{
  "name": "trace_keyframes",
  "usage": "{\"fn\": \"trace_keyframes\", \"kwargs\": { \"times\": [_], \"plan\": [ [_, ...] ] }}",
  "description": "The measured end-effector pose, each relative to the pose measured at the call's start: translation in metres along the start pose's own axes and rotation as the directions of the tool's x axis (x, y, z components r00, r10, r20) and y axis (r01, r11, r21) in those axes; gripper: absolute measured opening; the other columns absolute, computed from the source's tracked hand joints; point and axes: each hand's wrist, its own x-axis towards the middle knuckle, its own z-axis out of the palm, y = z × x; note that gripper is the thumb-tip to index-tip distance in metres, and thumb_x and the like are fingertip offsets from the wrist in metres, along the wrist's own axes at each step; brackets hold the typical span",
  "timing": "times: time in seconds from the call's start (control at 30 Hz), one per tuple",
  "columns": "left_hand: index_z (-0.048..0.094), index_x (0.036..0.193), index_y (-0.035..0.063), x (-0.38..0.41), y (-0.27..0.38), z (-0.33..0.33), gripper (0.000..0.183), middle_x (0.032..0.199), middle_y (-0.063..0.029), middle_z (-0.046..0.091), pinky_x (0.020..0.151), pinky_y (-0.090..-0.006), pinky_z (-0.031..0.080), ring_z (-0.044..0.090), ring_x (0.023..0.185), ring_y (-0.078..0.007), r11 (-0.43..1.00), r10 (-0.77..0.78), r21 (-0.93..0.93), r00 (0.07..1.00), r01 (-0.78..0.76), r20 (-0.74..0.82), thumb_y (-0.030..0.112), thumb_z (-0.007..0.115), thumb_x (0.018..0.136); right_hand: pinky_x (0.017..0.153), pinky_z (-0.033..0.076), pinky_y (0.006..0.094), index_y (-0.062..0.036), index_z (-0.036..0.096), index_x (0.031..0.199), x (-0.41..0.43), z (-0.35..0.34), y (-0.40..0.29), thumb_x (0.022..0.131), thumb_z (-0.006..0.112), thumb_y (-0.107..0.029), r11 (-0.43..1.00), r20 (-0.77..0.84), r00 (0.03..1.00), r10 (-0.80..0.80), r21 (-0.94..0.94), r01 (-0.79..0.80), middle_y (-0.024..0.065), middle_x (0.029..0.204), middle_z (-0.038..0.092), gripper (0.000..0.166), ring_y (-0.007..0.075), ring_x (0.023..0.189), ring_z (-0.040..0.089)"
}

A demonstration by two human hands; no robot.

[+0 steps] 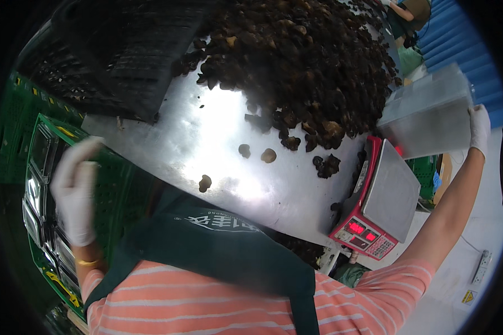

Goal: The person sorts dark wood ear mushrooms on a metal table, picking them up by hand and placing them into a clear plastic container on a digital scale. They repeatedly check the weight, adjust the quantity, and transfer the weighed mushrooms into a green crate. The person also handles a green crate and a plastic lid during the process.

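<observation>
My left hand, in a white glove and blurred, is raised over a green plastic crate at the left. Its fingers curve apart, and nothing shows between them. Clear plastic lidded containers fill that crate beside the hand. At the far right my gloved right hand grips the edge of a translucent plastic box, tilted just beyond a red digital scale. The scale's metal pan holds nothing, and its red display is lit. A large pile of dark wood ear mushrooms covers the back of the table.
A black plastic crate stands at the upper left on the stainless steel table. Several loose mushroom pieces lie near its front. Another person is at the top right. A power strip lies at the lower right.
</observation>
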Motion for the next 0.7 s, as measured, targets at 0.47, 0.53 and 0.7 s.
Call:
{"fn": "trace_keyframes", "kwargs": {
  "times": [0.47, 0.53, 0.7],
  "plan": [
    [0.060, 0.106, 0.0060, -0.001, -0.033, 0.189, 0.029, 0.084, -0.0098, 0.064, 0.070, -0.0381, 0.051, 0.063, 0.080, -0.0282, 0.920, 0.220, 0.059, 0.634, -0.388, 0.741, 0.015, 0.068, 0.079, 0.067, 0.047, 0.0398, 0.0000, 0.061, 0.084, -0.290, -0.025, -0.061, 0.078, 0.073, -0.028, 0.935, 0.300, 0.947, -0.119, 0.354, 0.006, 0.0189, 0.075, 0.063, 0.031, 0.0328, 0.070, 0.061],
    [0.058, 0.116, 0.0049, 0.020, -0.023, 0.215, 0.040, 0.087, -0.0111, 0.062, 0.068, -0.0359, 0.050, 0.061, 0.075, -0.0257, 0.908, 0.304, 0.013, 0.681, -0.418, 0.667, 0.014, 0.070, 0.078, 0.068, 0.048, 0.0398, -0.0002, 0.062, 0.086, -0.313, -0.015, -0.076, 0.075, 0.076, -0.028, 0.936, 0.388, 0.914, -0.120, 0.351, -0.026, 0.0182, 0.076, 0.062, 0.033, 0.0333, 0.072, 0.060],
    [0.057, 0.125, 0.0055, 0.037, -0.004, 0.239, 0.050, 0.092, -0.0093, 0.062, 0.067, -0.0314, 0.050, 0.058, 0.071, -0.0202, 0.863, 0.483, -0.096, 0.756, -0.495, 0.442, 0.015, 0.072, 0.078, 0.082, 0.049, 0.0422, -0.0087, 0.066, 0.107, -0.337, -0.042, -0.160, 0.076, 0.074, -0.026, 0.796, -0.209, 0.936, -0.284, 0.493, 0.352, 0.0134, 0.102, 0.063, 0.036, 0.0311, 0.097, 0.060]
  ]
}}
